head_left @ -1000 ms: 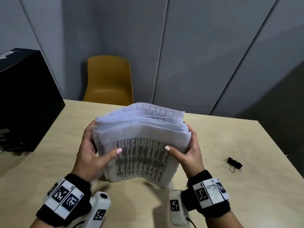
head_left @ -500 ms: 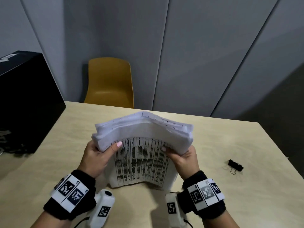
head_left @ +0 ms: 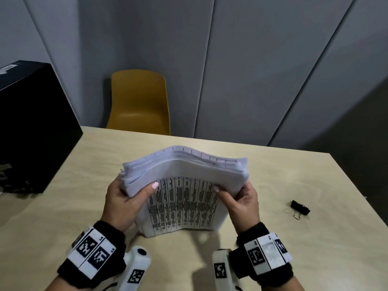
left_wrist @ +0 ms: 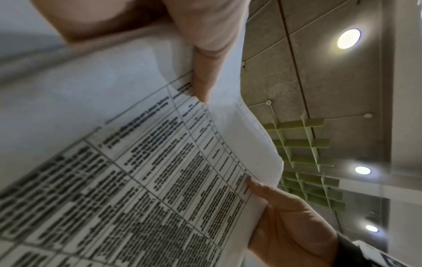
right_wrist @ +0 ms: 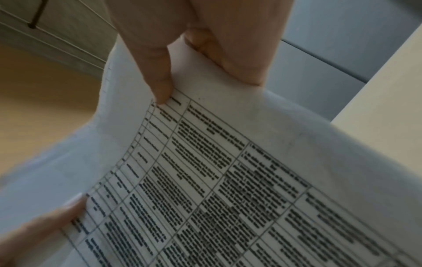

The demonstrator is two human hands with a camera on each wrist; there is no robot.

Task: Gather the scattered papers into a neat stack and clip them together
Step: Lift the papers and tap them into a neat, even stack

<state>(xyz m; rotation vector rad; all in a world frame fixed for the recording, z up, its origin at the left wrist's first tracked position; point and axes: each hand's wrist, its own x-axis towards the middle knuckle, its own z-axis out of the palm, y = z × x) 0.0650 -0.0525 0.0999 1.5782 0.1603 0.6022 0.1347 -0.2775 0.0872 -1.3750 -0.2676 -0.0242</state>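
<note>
A thick stack of printed papers (head_left: 182,202) stands on its lower edge on the table (head_left: 294,248), its top bowed over toward me. My left hand (head_left: 123,198) grips the stack's left side, thumb on the printed front page. On the other side my right hand (head_left: 241,198) grips it the same way. The upper sheet edges are uneven. In the left wrist view the front page (left_wrist: 160,180) fills the frame under my thumb; the right wrist view shows the same page (right_wrist: 228,180). A black binder clip (head_left: 299,207) lies on the table to the right, apart from both hands.
A black box (head_left: 31,127) sits on the table's left side. A yellow chair (head_left: 139,103) stands behind the far edge, before grey wall panels. The table's right edge runs close to the clip.
Both hands have come lower and nearer to me along the stack's sides, and the top of the stack has bent further over toward me. The clip has not moved.
</note>
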